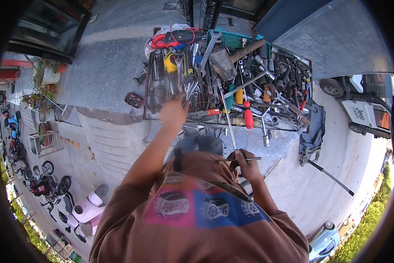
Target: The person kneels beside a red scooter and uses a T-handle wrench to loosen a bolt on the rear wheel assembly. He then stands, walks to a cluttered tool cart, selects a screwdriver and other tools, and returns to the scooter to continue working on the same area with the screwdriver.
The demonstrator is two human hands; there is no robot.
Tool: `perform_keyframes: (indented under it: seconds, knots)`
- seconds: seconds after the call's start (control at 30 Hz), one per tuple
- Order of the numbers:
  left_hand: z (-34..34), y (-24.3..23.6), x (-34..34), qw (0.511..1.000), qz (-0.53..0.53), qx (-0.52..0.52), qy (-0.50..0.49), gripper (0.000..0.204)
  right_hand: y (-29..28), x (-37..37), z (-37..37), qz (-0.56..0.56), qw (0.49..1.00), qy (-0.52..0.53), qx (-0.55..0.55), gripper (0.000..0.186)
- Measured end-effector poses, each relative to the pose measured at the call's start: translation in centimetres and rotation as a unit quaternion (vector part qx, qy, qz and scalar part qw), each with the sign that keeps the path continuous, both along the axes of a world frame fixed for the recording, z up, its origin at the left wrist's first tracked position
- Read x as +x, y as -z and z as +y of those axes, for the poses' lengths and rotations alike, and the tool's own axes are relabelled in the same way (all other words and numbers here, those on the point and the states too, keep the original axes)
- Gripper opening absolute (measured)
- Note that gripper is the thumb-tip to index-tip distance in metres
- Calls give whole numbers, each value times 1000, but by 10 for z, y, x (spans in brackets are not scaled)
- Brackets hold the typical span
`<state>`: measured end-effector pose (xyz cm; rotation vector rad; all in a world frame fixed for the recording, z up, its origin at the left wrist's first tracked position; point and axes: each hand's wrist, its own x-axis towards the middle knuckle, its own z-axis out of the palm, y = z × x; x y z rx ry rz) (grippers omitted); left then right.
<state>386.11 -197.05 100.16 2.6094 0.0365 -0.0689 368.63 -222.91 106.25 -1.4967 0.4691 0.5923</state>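
Left hand: the hand [175,111] reaches over the near left edge of the tray [153,118], fingertips among the tools by some wrenches [191,89]; whether they pinch anything, I cannot tell.
Right hand: the hand [245,164] is closed in front of the body, gripping the near end of a long rod [230,125].
Rod: slants away from the fist, its far end above the tools; whether it touches them is unclear.
Thin bar: the bar [254,158] crosses the same fist, sticking out on both sides; the join with the rod is hidden.
Tray middle: hammer [223,64], red screwdriver [248,116].
Tray left: yellow tape measure [169,64], red clamp meter [174,38] behind it.
Tray right: dark sockets [288,72].
Ground, left: pink scooter [86,208].
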Motion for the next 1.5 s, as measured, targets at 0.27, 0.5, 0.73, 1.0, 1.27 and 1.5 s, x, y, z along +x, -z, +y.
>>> perform_keyframes:
  seconds: [0.27, 0.5, 0.73, 1.0, 1.27, 1.5]
  knots:
    - [-7, 1, 15, 998, 26, 58, 21, 22, 2, 10, -3, 9, 1000, -11, -21, 35]
    - [-3, -5, 16, 999, 31, 3, 38, 22, 4, 11, -4, -4, 1000, -6, -24, 35]
    - [16, -17, 11, 992, -38, -115, 33, 28, 3, 20, -4, -23, 998, -25, -54, 34]
    - [33, -24, 10, 806, 12, -569, -166, 22, 6, 16, -4, -49, 993, -47, -93, 33]
    - [64, 2, 25, 623, 46, -721, -300, 18, 6, 13, 2, -60, 990, -58, -112, 31]
    - [83, -10, 33, 456, 69, -862, -209, 21, 3, 7, 6, -80, 984, -77, -137, 29]
